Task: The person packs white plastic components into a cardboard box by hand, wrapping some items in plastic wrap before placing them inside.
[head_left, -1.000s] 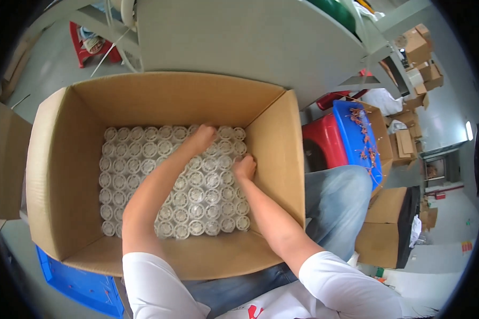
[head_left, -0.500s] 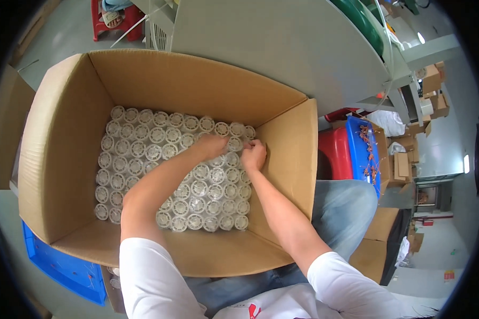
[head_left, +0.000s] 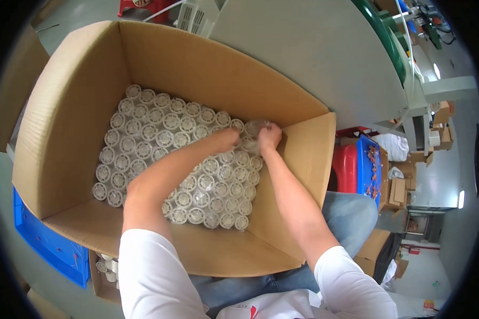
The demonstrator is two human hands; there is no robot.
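A large open cardboard box (head_left: 197, 250) holds rows of white, round, spool-like parts (head_left: 171, 122) in clear plastic wrap, packed with their ends up. My right hand (head_left: 270, 136) is in the far right corner of the box, its fingers pinched on a clear plastic bag (head_left: 256, 126). Beside it, my left hand (head_left: 229, 139) is closed low over the parts, its fingertips turned toward the bag. What lies in those fingers, if anything, is hidden. My left forearm covers some of the middle rows.
Past the box stands a grey panel (head_left: 314, 48). On the right, a blue tray (head_left: 366, 167) with reddish-brown bits sits by a red stool (head_left: 346, 169). Another blue tray (head_left: 50, 239) and a smaller carton of white parts (head_left: 109, 268) are at lower left.
The view has shifted and tilted, so the box appears turned. My right hand has moved toward the far corner, and the clear bag now shows bunched up at its fingers. My left hand stays close by.
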